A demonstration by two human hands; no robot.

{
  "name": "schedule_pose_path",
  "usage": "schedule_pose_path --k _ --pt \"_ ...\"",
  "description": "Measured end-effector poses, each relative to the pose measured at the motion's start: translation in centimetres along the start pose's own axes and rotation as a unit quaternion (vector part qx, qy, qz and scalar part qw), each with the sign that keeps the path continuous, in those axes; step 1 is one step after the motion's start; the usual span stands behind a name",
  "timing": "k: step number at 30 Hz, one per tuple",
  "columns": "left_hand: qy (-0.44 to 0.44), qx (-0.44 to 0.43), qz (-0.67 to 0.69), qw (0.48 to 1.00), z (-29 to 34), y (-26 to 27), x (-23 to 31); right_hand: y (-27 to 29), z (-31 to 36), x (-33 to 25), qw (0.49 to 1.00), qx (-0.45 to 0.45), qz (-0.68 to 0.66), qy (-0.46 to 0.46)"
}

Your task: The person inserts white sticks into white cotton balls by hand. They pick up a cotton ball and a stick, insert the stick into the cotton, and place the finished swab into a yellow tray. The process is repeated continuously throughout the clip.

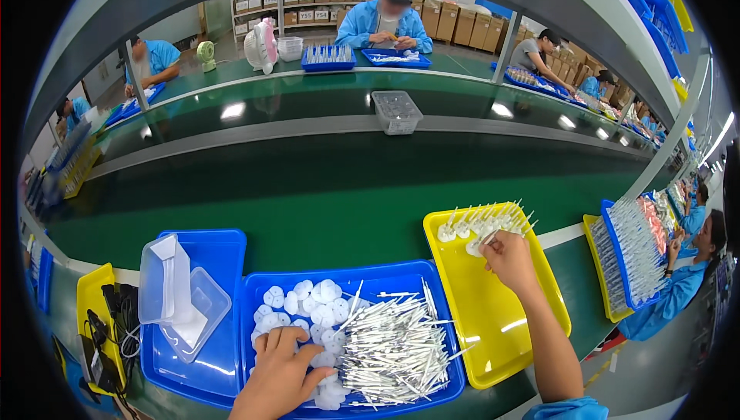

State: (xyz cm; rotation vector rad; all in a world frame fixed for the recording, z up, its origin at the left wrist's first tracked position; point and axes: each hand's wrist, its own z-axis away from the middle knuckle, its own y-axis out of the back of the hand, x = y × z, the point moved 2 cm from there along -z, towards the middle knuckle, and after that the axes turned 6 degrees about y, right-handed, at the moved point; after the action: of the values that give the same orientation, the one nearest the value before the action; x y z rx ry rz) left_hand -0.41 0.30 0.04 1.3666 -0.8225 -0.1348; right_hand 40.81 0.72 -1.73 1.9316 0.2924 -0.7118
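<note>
My left hand [279,367] rests over a pile of white translucent scalloped discs [321,301] in the left part of a blue tray [416,272]. Its fingers are bent, with the thumb apart from them. Beside the discs lies a heap of thin white rods [395,349]. Farther right, my right hand [507,258] is closed in a pinch on a white disc-and-rod piece [476,246], partly hidden by the fingers. It is at the far end of a yellow tray [486,320]. Several similar pieces [462,227] stand there in rows, rods upward.
Another blue tray [166,362] on the left bears clear plastic containers [163,285]. A yellow tray [86,297] holds black cables. Ahead runs a green conveyor belt [308,181]; a clear tub [397,113] stands beyond it. Stacked trays [628,254] stand right. Co-workers sit around.
</note>
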Motion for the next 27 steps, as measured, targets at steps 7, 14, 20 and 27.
schedule_pose_path --k 7,14,20,27 --pt "-0.029 0.000 0.009 1.000 0.7 0.6 -1.4 -2.1 0.4 0.5 0.989 0.054 0.122 0.066" --pt "0.002 -0.009 0.118 0.993 -0.8 1.0 -2.1 -4.8 3.1 -16.0 0.883 -0.124 0.053 0.450" --pt "0.149 0.119 0.489 0.851 -0.9 0.9 -2.2 -9.0 3.5 -16.8 0.791 -0.237 0.181 0.535" --pt "0.147 0.058 0.642 0.750 -1.0 -0.2 -3.3 -4.2 3.7 -16.9 0.913 -0.276 0.058 0.294"
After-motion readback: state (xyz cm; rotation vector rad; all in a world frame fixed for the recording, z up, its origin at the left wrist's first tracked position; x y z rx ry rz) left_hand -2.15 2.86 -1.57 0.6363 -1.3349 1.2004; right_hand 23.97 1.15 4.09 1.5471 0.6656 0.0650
